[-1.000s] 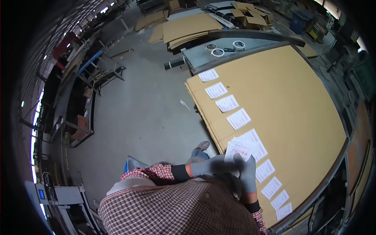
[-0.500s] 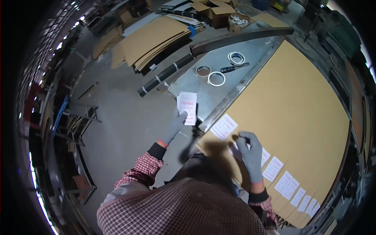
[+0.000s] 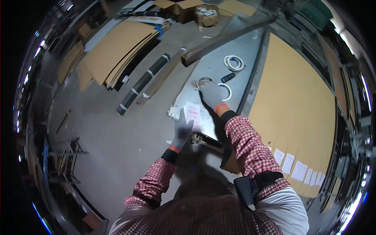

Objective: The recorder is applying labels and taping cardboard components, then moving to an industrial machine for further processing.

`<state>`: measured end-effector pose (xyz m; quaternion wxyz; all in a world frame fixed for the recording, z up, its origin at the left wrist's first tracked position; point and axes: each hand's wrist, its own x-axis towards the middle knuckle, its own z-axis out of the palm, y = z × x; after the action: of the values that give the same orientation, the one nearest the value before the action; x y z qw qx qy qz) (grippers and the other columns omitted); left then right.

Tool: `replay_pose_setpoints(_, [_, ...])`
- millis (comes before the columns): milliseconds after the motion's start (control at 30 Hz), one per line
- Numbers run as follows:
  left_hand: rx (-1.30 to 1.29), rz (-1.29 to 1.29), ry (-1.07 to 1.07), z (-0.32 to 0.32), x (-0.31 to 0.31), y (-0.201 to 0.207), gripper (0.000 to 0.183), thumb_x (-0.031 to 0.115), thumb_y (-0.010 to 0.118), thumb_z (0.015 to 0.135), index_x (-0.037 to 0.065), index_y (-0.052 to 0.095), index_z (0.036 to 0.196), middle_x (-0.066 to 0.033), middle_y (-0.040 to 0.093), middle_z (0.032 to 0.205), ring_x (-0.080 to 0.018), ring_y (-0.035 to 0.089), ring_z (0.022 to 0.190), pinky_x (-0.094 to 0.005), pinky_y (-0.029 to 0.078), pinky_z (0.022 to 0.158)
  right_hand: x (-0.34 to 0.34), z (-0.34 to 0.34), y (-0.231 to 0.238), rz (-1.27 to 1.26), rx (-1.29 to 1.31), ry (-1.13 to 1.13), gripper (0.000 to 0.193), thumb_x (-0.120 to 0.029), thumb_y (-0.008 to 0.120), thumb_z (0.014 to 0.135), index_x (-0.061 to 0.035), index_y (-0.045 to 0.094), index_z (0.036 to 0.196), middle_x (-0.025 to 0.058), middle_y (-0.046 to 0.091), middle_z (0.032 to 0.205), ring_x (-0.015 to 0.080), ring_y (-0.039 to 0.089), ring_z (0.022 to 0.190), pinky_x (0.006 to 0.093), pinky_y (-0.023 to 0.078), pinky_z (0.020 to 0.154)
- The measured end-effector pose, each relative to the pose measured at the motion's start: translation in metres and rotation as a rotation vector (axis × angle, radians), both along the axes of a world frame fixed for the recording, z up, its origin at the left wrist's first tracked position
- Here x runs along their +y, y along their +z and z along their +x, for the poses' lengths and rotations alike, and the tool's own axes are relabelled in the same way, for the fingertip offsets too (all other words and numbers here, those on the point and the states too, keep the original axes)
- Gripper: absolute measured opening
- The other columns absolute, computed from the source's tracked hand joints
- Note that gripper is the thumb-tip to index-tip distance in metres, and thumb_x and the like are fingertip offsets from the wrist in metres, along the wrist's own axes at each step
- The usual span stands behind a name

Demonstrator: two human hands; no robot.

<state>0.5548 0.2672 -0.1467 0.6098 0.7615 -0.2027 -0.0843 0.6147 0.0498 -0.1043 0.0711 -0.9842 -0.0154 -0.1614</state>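
My left hand (image 3: 183, 128), in a grey glove, is closed on a small stack of white paper slips (image 3: 192, 113) with red print, held by the near end of the steel table (image 3: 184, 92). My right hand (image 3: 213, 94), also gloved, reaches onto that table among the tape rolls. Its fingers are blurred and partly hidden beside the brownish tape roll (image 3: 203, 81). A white tape roll (image 3: 228, 93) is partly covered by the same hand. Farther back lie more white tape rolls (image 3: 234, 62) and a black-handled tool (image 3: 228, 77). Slips (image 3: 299, 170) lie in a row along the cardboard sheets' near edge.
A large cardboard stack (image 3: 293, 102) fills the right side. A long dark beam (image 3: 219, 43) lies across the table's far part. On the floor at left are stacked cardboard sheets (image 3: 117, 47) and bundled dark strips (image 3: 145, 82). Open boxes (image 3: 182, 11) stand at the back.
My right hand has left the slips on the cardboard and moved left and away, onto the steel table by the tape rolls. My left hand keeps its slips. The view has shifted.
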Motion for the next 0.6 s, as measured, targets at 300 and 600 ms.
replay_pose_setpoints(300, [0.023, 0.137, -0.268, 0.072, -0.065, -0.031, 0.042, 0.035, 0.057, 0.092, -0.001, 0.056, 0.113, -0.0169, 0.063, 0.093, -0.0284, 0.060, 0.086, -0.0430, 0.048, 0.074, 0.005, -0.221, 0.169, 0.531, -0.158, -0.295, 0.020, -0.023, 0.057, 0.086, -0.0043, 0.061, 0.081, 0.0189, 0.059, 0.073, 0.0391, 0.056, 0.072, 0.0484, 0.044, 0.066])
replay_pose_setpoints(600, [0.206, 0.119, -0.853, -0.098, -0.142, 0.158, 0.054, 0.013, 0.069, 0.081, -0.004, 0.047, 0.127, -0.0089, 0.061, 0.095, -0.0163, 0.058, 0.087, -0.0316, 0.050, 0.078, 0.070, -0.459, 0.180, 1.022, -0.359, -1.121, 0.031, -0.023, 0.066, 0.081, -0.0022, 0.064, 0.105, 0.0157, 0.066, 0.089, 0.0243, 0.066, 0.075, 0.0366, 0.052, 0.067])
